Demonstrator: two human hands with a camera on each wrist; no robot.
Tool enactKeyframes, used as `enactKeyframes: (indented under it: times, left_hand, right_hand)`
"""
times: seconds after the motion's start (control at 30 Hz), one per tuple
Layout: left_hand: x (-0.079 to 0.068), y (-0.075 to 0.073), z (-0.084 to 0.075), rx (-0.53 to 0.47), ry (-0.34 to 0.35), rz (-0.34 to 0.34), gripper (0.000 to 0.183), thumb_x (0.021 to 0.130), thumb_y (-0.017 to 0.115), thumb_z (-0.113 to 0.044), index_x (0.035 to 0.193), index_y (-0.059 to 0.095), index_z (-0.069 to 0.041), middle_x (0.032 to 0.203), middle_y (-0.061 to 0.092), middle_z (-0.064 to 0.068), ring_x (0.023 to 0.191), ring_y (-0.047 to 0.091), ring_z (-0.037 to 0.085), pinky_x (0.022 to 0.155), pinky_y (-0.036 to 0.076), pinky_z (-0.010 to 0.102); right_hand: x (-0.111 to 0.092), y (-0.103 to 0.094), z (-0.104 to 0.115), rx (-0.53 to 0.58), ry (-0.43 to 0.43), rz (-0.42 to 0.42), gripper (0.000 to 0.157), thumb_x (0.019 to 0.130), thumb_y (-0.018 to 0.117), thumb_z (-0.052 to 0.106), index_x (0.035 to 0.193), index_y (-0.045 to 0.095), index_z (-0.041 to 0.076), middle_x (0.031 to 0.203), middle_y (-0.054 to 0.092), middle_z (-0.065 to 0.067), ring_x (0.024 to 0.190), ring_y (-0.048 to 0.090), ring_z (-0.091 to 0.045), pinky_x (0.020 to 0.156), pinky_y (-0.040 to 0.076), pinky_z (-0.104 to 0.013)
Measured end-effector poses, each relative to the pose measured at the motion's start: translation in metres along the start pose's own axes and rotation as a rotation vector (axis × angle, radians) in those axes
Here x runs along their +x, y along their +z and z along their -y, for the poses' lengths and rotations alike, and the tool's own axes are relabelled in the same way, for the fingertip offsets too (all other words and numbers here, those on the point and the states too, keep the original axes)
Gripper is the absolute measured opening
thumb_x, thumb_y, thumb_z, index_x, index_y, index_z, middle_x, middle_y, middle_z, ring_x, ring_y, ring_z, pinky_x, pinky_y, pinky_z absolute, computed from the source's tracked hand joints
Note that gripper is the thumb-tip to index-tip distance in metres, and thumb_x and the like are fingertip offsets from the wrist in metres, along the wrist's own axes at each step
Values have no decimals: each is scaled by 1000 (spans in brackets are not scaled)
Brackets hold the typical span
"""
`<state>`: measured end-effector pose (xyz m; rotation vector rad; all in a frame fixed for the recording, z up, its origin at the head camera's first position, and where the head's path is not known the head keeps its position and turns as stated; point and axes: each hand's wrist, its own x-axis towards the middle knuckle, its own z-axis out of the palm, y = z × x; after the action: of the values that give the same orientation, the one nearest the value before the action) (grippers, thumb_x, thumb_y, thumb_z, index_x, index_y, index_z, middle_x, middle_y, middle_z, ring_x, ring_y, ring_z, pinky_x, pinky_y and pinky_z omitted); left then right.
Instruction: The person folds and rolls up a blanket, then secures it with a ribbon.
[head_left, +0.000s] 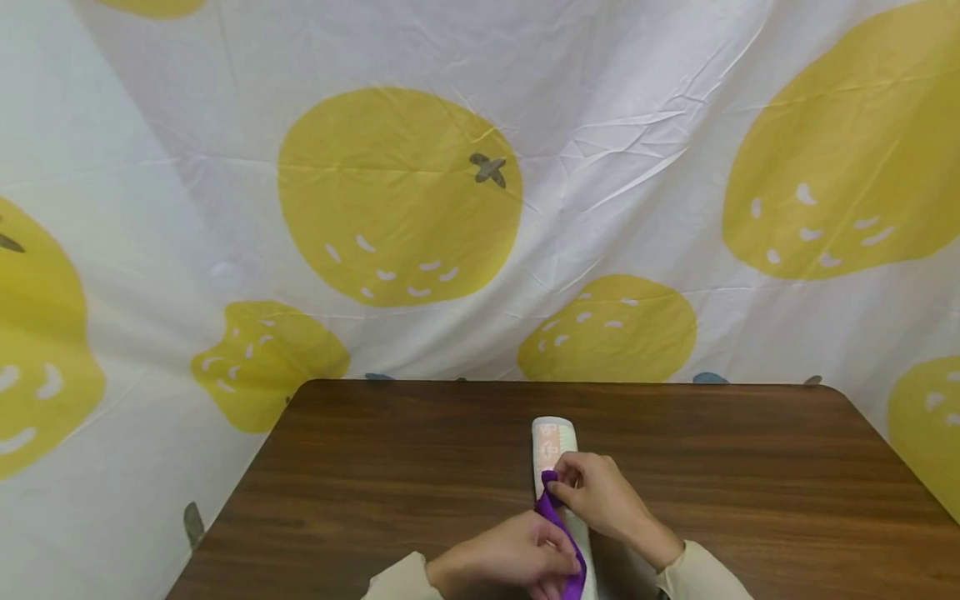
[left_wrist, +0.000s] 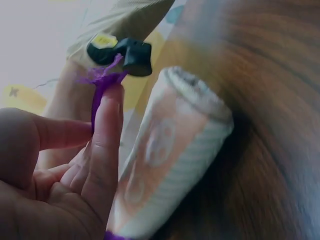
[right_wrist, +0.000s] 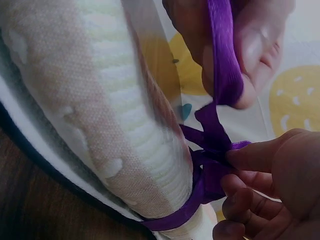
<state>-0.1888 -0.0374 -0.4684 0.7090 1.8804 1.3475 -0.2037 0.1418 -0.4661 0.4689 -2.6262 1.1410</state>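
Observation:
A rolled towel (head_left: 552,442), white with a peach patterned band and pale stripes, lies lengthwise on the table. Around it in the right wrist view runs a purple ribbon (right_wrist: 175,218), gathered into a knot with loops on one side. My right hand (head_left: 603,497) pinches the ribbon at that knot between thumb and forefinger. Nearer to me, my left hand (head_left: 517,550) grips a length of the ribbon and draws it away from the towel. A frayed ribbon end (left_wrist: 102,90) sticks out between its thumb and finger in the left wrist view.
The dark wooden table (head_left: 390,467) ends at a back edge against a hanging white cloth (head_left: 600,225) printed with yellow fruit. A black device (left_wrist: 135,56) is strapped on the right wrist, by the sleeve cuff.

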Motion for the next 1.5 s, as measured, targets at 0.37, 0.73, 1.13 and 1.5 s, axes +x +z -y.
enactKeyframes:
  times: [0.37,0.73,1.13,1.5]
  left_hand:
    - [14,22,-6,177,47,33,12,90,67,-12,88,75,-2,60,60,-11,49,51,0,46,38,12]
    - [13,20,-16,253,69,37,13,89,70,-14,92,77,-3,66,69,-6,52,56,0,50,47,15]
    - [8,-21,-24,106,127,-82,9,92,65,-6,92,71,1,75,72,8,54,63,8,50,53,22]
    - [4,-43,-23,118,128,-189,9,92,68,-13,89,71,-5,78,71,13,55,62,12,49,50,23]
  right_hand:
    - [3,-3,-3,-3,0,42,16,86,75,12,76,63,16,65,60,12,56,49,1,53,44,-20]
    - [4,-4,-1,4,-2,69,15,85,75,10,77,64,15,67,62,11,57,51,1,54,45,-20]
    - [3,-5,-4,-9,5,81,10,82,73,6,79,67,13,66,60,11,56,47,0,50,42,-21]
    - [2,-5,-3,-4,-8,87,12,84,73,9,78,66,16,66,59,11,54,45,1,48,41,-20]
